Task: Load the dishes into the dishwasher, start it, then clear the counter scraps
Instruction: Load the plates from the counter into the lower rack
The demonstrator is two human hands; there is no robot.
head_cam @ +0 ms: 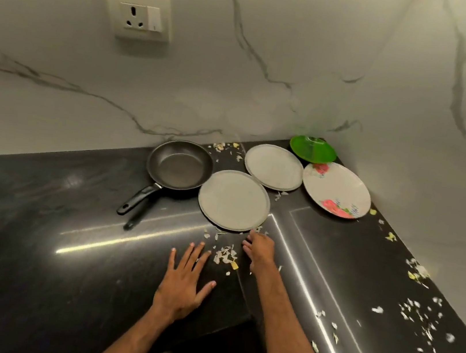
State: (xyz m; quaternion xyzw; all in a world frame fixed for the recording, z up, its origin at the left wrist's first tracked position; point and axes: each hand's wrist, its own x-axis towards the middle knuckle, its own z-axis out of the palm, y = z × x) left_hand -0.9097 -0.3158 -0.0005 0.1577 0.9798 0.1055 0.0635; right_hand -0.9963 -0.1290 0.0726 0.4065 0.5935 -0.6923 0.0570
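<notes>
The black tabletop point(39, 208) bends round a corner in the middle of the frame. The left hand point(182, 283) lies flat on it, fingers spread wide, holding nothing. Its wrist crosses the tabletop's front edge.

The right hand point(258, 249) is a bit further in. Its fingers bend down at the front rim of the near plate point(234, 200). I cannot tell if it has hold of any bits. A small heap of scraps point(226, 255) lies between the two hands.

The pan point(180, 165) sits right beside the near plate, on its left. The far plate point(274, 166), flower plate point(337, 190) and green plate point(313, 149) crowd the back corner. More scraps point(417, 312) lie along the right side, near the wall. The widest stretch of dark tabletop is left of the pan.
</notes>
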